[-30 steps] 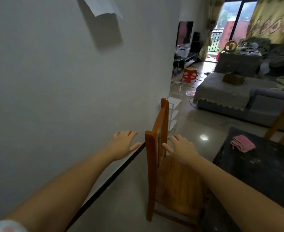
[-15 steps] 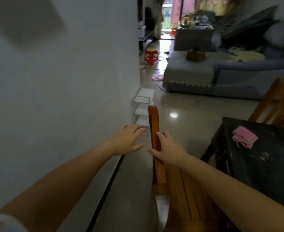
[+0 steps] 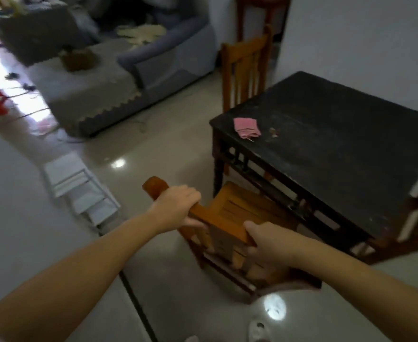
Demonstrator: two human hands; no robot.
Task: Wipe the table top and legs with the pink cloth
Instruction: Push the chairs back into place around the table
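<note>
Both hands have moved onto the wooden chair since the earlier frames, when the left hand hovered open beside the wall and the right hand merely rested on the backrest. Left hand now grips the top rail of the chair back, fingers curled over it and thumb beneath. Right hand grips the same rail at its other end, fingers wrapped around the corner. Ahead and to the right of the right hand, the chair seat extends partly beneath the black table. Pink cloth lies folded on the table top near its left corner, well beyond the right hand and touched by neither hand. Small crumbs lie just to the right of the cloth. A second wooden chair stands at the far side of the table. Well forward of the left hand are a grey sofa and, nearer, a white rack against the wall.
</note>
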